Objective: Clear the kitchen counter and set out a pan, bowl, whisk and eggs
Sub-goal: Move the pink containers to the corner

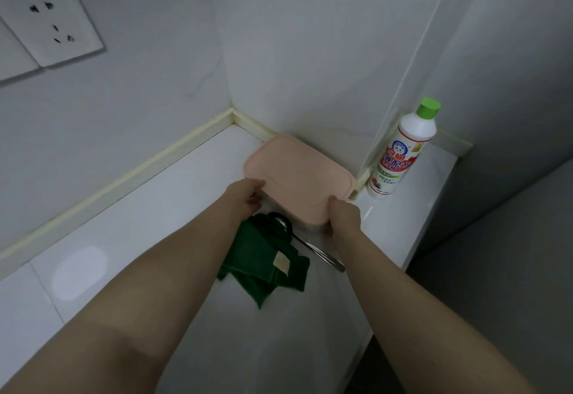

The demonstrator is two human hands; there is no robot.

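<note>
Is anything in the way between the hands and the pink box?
Nothing visible. The left hand and the right hand both grip the pink box at its near corners.

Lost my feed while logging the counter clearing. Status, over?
Both busy: left hand and right hand grip the box by the back wall. Nearby: cloth and spoon just before it; bottle upright to its right.

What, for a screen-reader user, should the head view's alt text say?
Left hand and right hand grip a pink-lidded container near the counter's back corner. A green cloth and metal spoon lie before it; a green-capped bottle stands at right.
</note>
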